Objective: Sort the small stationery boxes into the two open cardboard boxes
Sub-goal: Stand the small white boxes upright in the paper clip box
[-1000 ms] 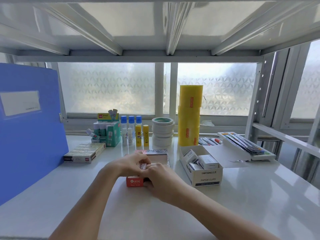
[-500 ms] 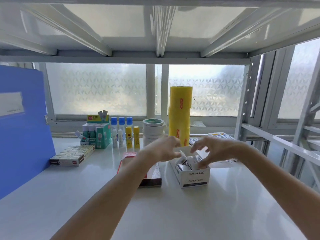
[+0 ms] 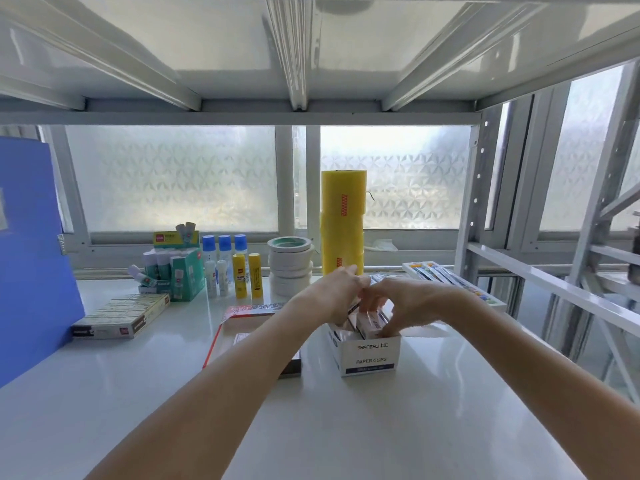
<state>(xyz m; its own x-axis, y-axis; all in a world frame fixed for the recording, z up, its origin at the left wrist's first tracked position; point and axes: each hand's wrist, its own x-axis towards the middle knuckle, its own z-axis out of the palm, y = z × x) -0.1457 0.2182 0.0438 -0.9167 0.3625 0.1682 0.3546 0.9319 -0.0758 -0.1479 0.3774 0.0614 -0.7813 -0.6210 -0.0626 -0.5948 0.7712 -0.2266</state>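
A white open cardboard box printed "PAPER CLIPS" stands at the middle of the shelf, with small white stationery boxes inside. Both hands are over its open top. My left hand reaches in from the left, fingers bent down among the small boxes. My right hand comes from the right, its fingers curled on a small white box near the front wall. To the left lies a flat open red-edged cardboard box, partly hidden by my left forearm.
A blue folder stands at the left. A flat staples pack, glue sticks, glue bottles, white tape rolls, a tall yellow tape stack and a pen tray line the back. A shelf upright stands right.
Both hands moved from the red box on the left over to the paper clips box and have lowered into it. The view shifted right.
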